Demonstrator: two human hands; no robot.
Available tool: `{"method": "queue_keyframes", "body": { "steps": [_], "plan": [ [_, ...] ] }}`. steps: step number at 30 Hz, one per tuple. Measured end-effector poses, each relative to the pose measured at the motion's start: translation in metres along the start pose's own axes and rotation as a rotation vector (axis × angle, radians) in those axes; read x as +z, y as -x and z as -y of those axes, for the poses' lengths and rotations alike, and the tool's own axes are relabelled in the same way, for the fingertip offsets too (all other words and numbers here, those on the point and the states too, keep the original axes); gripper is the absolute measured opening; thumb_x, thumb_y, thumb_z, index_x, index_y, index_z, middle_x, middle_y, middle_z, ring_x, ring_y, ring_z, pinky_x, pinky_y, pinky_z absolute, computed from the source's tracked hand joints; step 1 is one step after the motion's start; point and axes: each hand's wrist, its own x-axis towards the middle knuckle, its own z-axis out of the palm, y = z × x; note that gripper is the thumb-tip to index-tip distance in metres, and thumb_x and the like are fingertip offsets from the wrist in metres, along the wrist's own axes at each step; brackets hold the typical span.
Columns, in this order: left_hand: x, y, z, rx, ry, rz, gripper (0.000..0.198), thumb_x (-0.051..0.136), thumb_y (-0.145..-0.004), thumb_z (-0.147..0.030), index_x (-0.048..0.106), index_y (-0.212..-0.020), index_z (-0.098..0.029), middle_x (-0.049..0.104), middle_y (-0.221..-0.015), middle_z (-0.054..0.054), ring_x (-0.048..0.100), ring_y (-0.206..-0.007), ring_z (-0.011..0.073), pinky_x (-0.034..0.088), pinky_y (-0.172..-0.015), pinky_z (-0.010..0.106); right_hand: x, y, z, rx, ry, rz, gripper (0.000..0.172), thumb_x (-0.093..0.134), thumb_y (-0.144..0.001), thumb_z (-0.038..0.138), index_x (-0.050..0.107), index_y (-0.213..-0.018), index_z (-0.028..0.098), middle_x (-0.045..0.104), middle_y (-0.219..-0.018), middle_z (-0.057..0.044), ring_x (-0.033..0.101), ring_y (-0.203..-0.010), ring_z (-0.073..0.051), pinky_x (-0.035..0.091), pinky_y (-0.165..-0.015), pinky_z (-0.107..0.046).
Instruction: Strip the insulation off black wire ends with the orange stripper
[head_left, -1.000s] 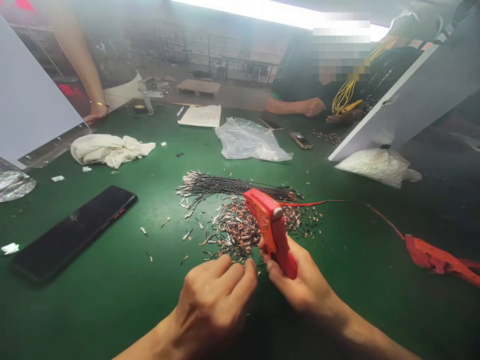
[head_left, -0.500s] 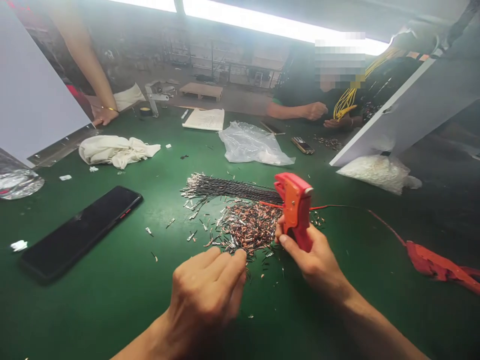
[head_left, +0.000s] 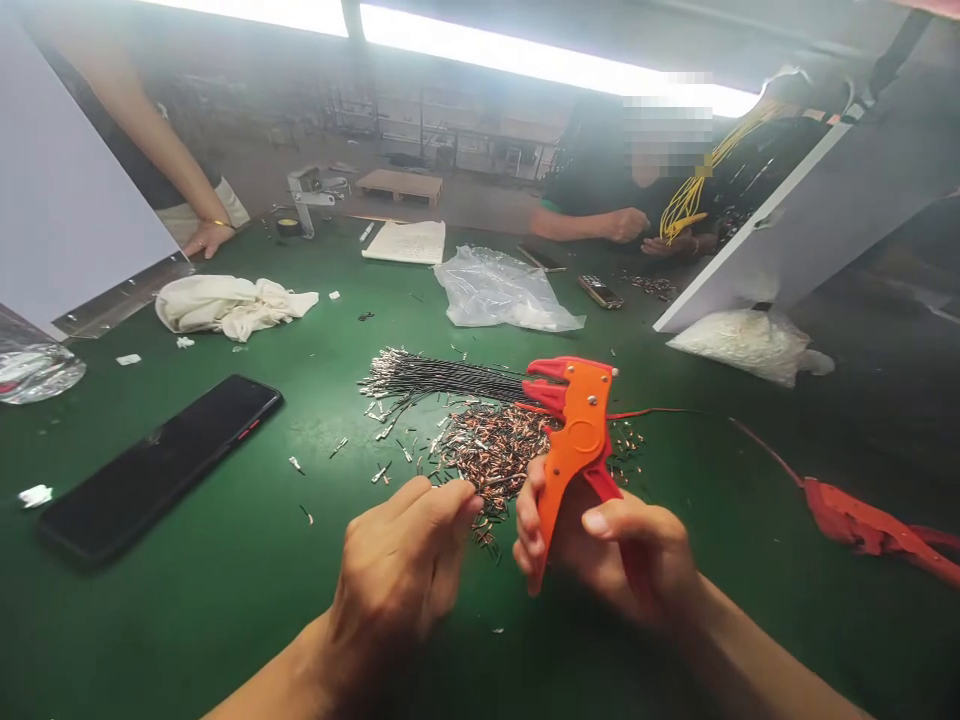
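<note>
My right hand (head_left: 607, 530) is wrapped round the handles of an orange and red wire stripper (head_left: 581, 430), whose red jaws point left. My left hand (head_left: 409, 550) is closed in a pinch at the near left of a pile of cut wire bits (head_left: 491, 445). A short thin piece seems to stick out from its fingertips toward the pile, too small to name. Behind the pile, a bundle of black wires (head_left: 457, 378) with silvery ends at the left lies on the green table (head_left: 225, 620).
A black phone (head_left: 161, 465) and white cloth (head_left: 232, 303) lie left. A plastic bag (head_left: 502, 288), notebook (head_left: 405, 242) and small keypad phone (head_left: 600, 291) lie farther back. Another red tool (head_left: 862, 520) lies right. Across the table, a person holds yellow wires (head_left: 682, 215); another's hand (head_left: 208, 238) rests back left.
My right hand has turned the wire stripper so its flat side shows and its jaws face left. My left hand has shifted slightly, its fingertips nearer the pile's front edge.
</note>
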Motion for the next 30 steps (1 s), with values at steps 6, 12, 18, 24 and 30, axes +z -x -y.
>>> {"method": "queue_keyframes", "body": {
  "steps": [6,12,18,24,30],
  "plan": [
    [-0.003,-0.002,-0.003,-0.075,0.078,-0.044,0.008,0.058,-0.09,-0.012,0.059,-0.094,-0.018,0.064,-0.065,-0.004,0.052,-0.048,0.007,0.041,-0.046,0.019,0.002,0.003,-0.012,0.223,-0.123,0.111,0.036,0.056,-0.067,0.023,0.059,-0.102,0.013,0.067,-0.087,-0.01,0.065,-0.075,-0.022,0.05,-0.069,-0.037],
    [0.001,0.001,-0.005,-0.124,0.115,-0.028,0.012,0.058,-0.088,-0.009,0.058,-0.097,-0.019,0.067,-0.072,-0.002,0.06,-0.057,0.0095,0.044,-0.049,0.02,0.013,0.007,-0.013,0.403,-0.107,0.119,0.036,0.059,-0.06,0.028,0.059,-0.093,0.014,0.069,-0.077,-0.009,0.065,-0.062,-0.022,0.049,-0.064,-0.034],
    [0.004,0.002,-0.007,-0.117,0.257,0.035,0.021,0.059,-0.085,-0.002,0.06,-0.099,-0.017,0.066,-0.072,-0.001,0.053,-0.057,0.0088,0.044,-0.05,0.019,0.012,0.011,-0.021,0.388,-0.162,0.158,0.036,0.058,-0.061,0.029,0.06,-0.092,0.013,0.068,-0.074,-0.009,0.06,-0.059,-0.018,0.046,-0.064,-0.031],
    [0.004,0.001,-0.011,-0.115,0.309,0.104,0.017,0.055,-0.086,-0.001,0.061,-0.094,-0.015,0.066,-0.069,0.003,0.061,-0.063,0.0125,0.05,-0.056,0.022,0.012,0.015,-0.021,0.39,-0.182,0.156,0.036,0.06,-0.064,0.034,0.061,-0.093,0.012,0.066,-0.071,-0.007,0.058,-0.061,-0.017,0.044,-0.068,-0.03],
    [0.005,0.005,-0.011,-0.09,0.293,0.102,0.017,0.055,-0.087,-0.001,0.061,-0.095,-0.015,0.071,-0.075,0.005,0.068,-0.068,0.0135,0.054,-0.061,0.022,0.012,0.016,-0.022,0.367,-0.191,0.153,0.031,0.06,-0.067,0.036,0.059,-0.089,0.014,0.061,-0.062,-0.003,0.055,-0.052,-0.014,0.045,-0.058,-0.026]
  ]
}}
